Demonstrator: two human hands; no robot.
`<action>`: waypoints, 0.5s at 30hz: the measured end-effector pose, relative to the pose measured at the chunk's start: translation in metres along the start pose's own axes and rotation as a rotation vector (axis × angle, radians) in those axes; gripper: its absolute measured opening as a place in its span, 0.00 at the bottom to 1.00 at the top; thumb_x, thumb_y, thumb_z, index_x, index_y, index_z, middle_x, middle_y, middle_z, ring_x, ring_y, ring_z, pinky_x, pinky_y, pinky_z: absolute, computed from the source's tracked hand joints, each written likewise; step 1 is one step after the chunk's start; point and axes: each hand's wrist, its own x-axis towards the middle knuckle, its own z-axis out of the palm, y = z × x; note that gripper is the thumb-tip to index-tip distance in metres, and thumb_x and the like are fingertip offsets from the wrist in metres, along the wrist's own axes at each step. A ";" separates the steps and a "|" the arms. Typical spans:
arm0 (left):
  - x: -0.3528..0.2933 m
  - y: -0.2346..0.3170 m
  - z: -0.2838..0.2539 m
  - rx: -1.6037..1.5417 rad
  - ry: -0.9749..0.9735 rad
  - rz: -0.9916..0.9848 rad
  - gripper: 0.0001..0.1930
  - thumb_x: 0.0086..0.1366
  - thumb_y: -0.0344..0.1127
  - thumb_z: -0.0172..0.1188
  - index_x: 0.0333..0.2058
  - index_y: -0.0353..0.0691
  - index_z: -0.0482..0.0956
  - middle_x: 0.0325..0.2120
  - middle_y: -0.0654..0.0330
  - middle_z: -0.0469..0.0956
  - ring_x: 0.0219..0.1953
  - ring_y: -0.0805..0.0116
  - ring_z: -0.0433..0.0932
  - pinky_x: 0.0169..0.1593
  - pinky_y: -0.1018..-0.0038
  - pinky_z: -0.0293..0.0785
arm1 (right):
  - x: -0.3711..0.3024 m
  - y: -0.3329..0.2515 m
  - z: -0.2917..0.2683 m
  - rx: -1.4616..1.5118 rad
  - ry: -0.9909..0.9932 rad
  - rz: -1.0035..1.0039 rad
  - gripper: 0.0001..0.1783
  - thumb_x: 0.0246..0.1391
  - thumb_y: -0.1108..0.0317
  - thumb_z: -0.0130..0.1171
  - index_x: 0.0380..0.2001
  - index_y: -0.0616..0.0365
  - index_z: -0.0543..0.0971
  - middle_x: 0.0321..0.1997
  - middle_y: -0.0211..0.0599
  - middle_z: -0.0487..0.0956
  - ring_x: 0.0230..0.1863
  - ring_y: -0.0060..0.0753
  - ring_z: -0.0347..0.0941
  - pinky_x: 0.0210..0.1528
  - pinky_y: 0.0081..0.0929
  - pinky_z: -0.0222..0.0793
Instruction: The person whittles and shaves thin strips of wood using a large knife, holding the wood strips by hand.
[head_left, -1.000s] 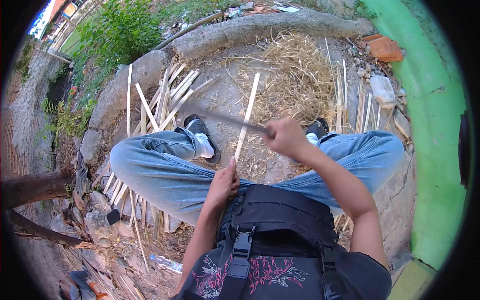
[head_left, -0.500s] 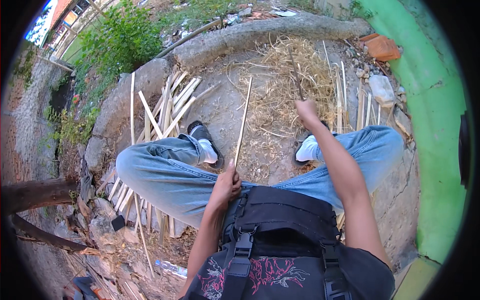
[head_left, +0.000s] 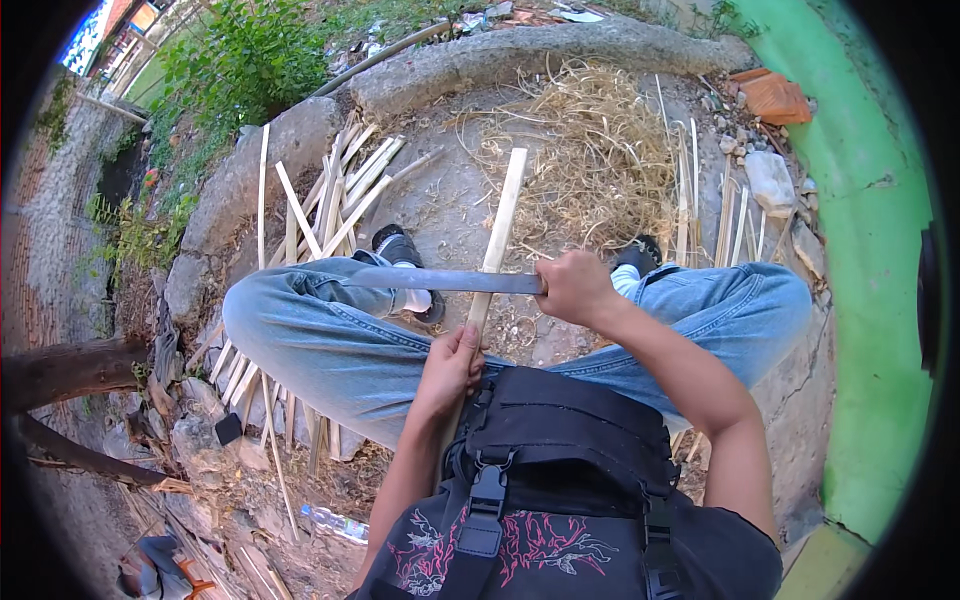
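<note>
My left hand (head_left: pixel 452 372) is closed round the lower part of a pale wooden strip (head_left: pixel 507 205), which points away from me between my knees. Its near end runs down beside the black bag on my front. In my right hand (head_left: pixel 578 288) is the handle of a long knife (head_left: pixel 440 281). The grey blade lies crosswise over the strip, just beyond my left hand, its tip out over my left shin. The handle itself is mostly covered by my fingers.
Cut strips (head_left: pixel 345 200) are heaped beyond my left knee, with more strips (head_left: pixel 690 190) at the right. Curly shavings (head_left: pixel 600 150) cover the ground ahead. A low concrete kerb (head_left: pixel 540 52) curves behind them. The green wall (head_left: pixel 870 250) rises on the right. A plastic bottle (head_left: pixel 338 524) lies lower left.
My right hand has drawn the knife back from over the shavings and turned it crosswise onto the strip. The strip has rolled, showing its broad face.
</note>
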 end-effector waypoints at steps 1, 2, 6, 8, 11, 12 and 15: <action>-0.001 -0.004 0.001 0.045 0.016 0.003 0.19 0.70 0.52 0.46 0.31 0.40 0.70 0.12 0.73 0.60 0.12 0.83 0.57 0.15 0.83 0.53 | 0.003 0.010 0.005 0.008 0.022 0.053 0.10 0.40 0.62 0.59 0.20 0.58 0.80 0.19 0.48 0.78 0.24 0.50 0.78 0.32 0.42 0.75; -0.005 -0.004 0.001 0.050 0.017 -0.004 0.19 0.70 0.52 0.46 0.31 0.40 0.70 0.12 0.73 0.60 0.12 0.83 0.57 0.15 0.83 0.53 | 0.010 0.026 0.015 0.019 0.043 0.106 0.10 0.40 0.62 0.59 0.21 0.58 0.81 0.20 0.49 0.79 0.26 0.52 0.78 0.33 0.43 0.75; -0.005 -0.005 0.005 0.153 0.042 0.099 0.19 0.71 0.48 0.47 0.29 0.38 0.72 0.13 0.72 0.62 0.14 0.84 0.57 0.17 0.81 0.52 | 0.046 0.145 0.018 0.245 0.143 0.877 0.17 0.39 0.63 0.56 0.28 0.68 0.81 0.27 0.61 0.79 0.31 0.56 0.78 0.38 0.41 0.74; -0.004 -0.007 0.007 0.219 0.055 0.186 0.18 0.71 0.44 0.48 0.27 0.37 0.73 0.14 0.71 0.64 0.16 0.84 0.58 0.19 0.80 0.53 | 0.035 0.164 0.021 0.517 0.288 1.057 0.17 0.43 0.62 0.56 0.26 0.70 0.80 0.24 0.51 0.80 0.27 0.47 0.78 0.31 0.40 0.71; -0.003 -0.008 0.009 0.236 0.122 0.139 0.17 0.71 0.43 0.49 0.28 0.36 0.73 0.14 0.70 0.66 0.16 0.83 0.59 0.19 0.80 0.54 | 0.048 0.157 0.022 0.871 0.379 1.152 0.18 0.43 0.63 0.56 0.26 0.72 0.79 0.20 0.45 0.79 0.23 0.39 0.76 0.28 0.40 0.68; -0.001 -0.009 0.009 0.273 0.149 0.149 0.17 0.71 0.43 0.49 0.28 0.36 0.73 0.14 0.70 0.66 0.16 0.82 0.61 0.20 0.80 0.56 | 0.054 0.147 0.017 1.039 0.361 1.116 0.18 0.43 0.63 0.56 0.26 0.72 0.79 0.18 0.41 0.78 0.21 0.35 0.75 0.27 0.40 0.67; -0.004 -0.008 0.006 0.296 0.143 0.149 0.15 0.71 0.44 0.48 0.30 0.39 0.72 0.14 0.71 0.66 0.15 0.85 0.57 0.18 0.82 0.51 | 0.047 0.095 -0.011 0.693 0.241 0.769 0.16 0.44 0.62 0.57 0.25 0.67 0.80 0.17 0.40 0.78 0.20 0.36 0.75 0.26 0.38 0.67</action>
